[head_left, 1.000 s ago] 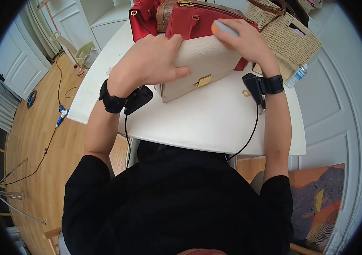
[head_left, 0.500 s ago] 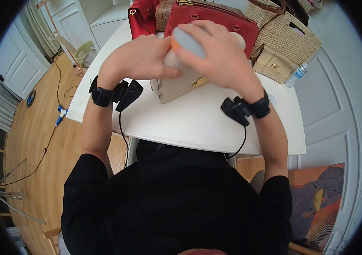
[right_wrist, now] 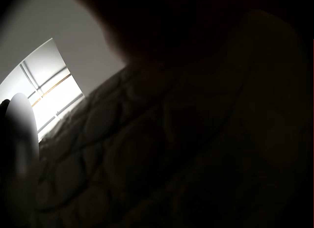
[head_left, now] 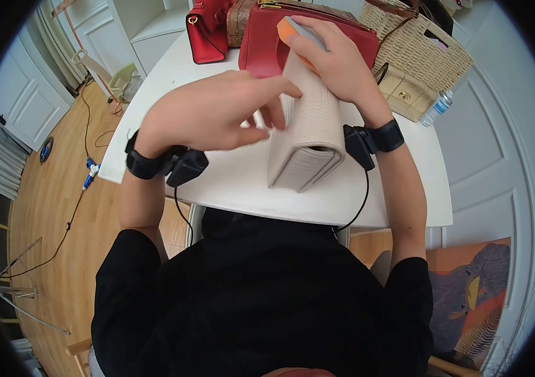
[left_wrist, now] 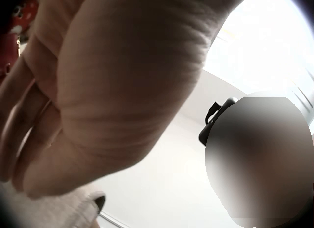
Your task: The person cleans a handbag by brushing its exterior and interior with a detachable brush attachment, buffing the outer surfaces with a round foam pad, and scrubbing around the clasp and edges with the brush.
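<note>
A cream handbag (head_left: 315,122) with a crocodile-pattern surface stands on the white table with its narrow end facing me. My right hand (head_left: 346,66) grips a grey and orange sponge (head_left: 289,31) over the bag's far end, the palm lying along its right side. In the right wrist view the bag's embossed surface (right_wrist: 108,134) fills much of the dark picture. At the bag's left side is my left hand (head_left: 207,112), fingers loosely bent, with the fingertips right at the bag's edge. The left wrist view shows this palm (left_wrist: 117,80) close up and holding nothing.
Behind the cream bag stand a large red handbag (head_left: 261,47) and a smaller red bag (head_left: 207,38). A woven straw bag (head_left: 421,53), a gold bag (head_left: 405,94) and a spray can (head_left: 437,108) are at the right. The white table's (head_left: 236,188) front edge lies before me.
The cream bag has turned from showing its clasp side to standing end-on. My right hand swept left with the sponge, then went to the far end. My left hand came off the bag's top.
</note>
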Motion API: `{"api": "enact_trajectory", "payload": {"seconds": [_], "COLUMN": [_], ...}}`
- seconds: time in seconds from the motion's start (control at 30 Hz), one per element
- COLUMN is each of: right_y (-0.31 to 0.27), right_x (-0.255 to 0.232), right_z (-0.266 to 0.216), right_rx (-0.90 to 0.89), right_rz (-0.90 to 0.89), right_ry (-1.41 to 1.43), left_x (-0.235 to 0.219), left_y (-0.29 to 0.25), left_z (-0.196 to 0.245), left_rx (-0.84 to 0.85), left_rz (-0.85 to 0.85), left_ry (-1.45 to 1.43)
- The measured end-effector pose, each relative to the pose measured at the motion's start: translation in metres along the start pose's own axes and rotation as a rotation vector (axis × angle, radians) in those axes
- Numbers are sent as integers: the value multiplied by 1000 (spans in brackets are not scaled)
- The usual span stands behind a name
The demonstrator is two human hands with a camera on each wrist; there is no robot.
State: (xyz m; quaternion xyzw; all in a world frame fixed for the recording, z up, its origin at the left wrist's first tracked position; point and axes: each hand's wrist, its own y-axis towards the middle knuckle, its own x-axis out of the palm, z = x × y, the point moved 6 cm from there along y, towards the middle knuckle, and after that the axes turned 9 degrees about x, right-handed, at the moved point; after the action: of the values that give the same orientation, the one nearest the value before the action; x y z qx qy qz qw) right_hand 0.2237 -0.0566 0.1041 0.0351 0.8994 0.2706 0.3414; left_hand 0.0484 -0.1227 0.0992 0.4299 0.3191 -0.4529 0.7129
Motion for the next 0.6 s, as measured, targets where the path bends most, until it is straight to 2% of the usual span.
{"api": "enact_trajectory", "payload": {"seconds": [0.03,0.07,0.13,0.17,0.2,0.23,0.27,0.4,0.43,0.53,0.6], "right_y": [0,1,0,-4,-6,-6,-6,-14,-13,-11,-16], "right_x": [-1,1,3,6,7,4,5,0,-1,-6,-19], "right_z": [0,-2,-7,-10,-13,-13,-12,-21,-18,-17,-25], "right_rx": [-1,-41,-84,-70,-55,-52,-27,13,14,-54,-42], "right_rz": [1,-30,-63,-112,-159,-156,-229,-414,-415,-402,-358], "right_ry": [0,49,100,158,215,216,279,405,405,280,50], "left_x": [-1,0,-8,-8,-7,-7,-7,-4,-3,-1,2], "left_y": [3,7,9,8,7,5,5,7,8,11,15], "left_z": [-3,-5,-10,-17,-24,-29,-28,-27,-27,-26,-28], "left_rx": [-40,-42,-6,-76,-75,-3,69,99,98,107,125], "left_rz": [9,9,206,226,224,214,203,139,136,150,167], "left_ry": [142,144,530,545,542,505,468,385,383,401,414]}}
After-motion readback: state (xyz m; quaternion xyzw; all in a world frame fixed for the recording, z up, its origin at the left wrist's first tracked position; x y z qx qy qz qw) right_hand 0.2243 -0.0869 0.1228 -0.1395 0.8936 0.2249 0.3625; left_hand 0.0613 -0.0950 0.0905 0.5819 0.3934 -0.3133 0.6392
